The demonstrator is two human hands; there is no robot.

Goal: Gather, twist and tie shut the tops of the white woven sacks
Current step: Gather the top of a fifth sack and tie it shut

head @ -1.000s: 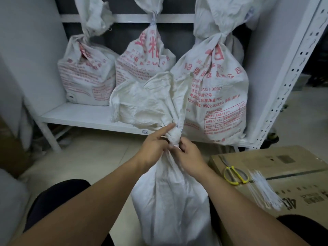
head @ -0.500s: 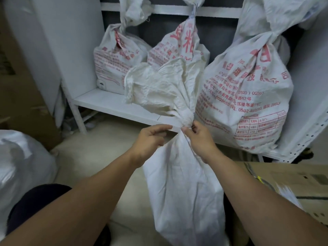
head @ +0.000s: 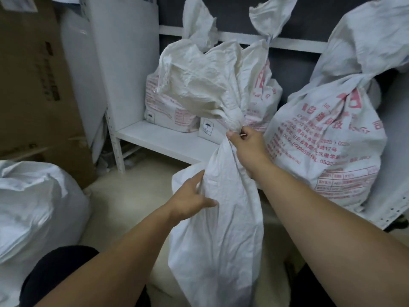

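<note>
The plain white woven sack point(head: 221, 229) stands on the floor point(head: 124, 196) in the near middle, in front of the shelf point(head: 168, 140). Its gathered top flares above a twisted neck point(head: 234, 124). The right hand point(head: 247, 145) pinches that neck just below the twist. The left hand point(head: 188, 202) lies on the sack's left side with its thumb across the front; I cannot tell whether it grips or only steadies.

The cloth looks soft, crinkly and fairly slick, and the body hangs slack, so the fill seems light or low. The twist will likely spring loose if released. The best hold is tight on the neck itself.

This sack shows no print. The tied sack at right point(head: 327, 134) carries red Chinese text with "0532" and "17号" legible. A far sack bears an umbrella mark point(head: 207, 127).
</note>
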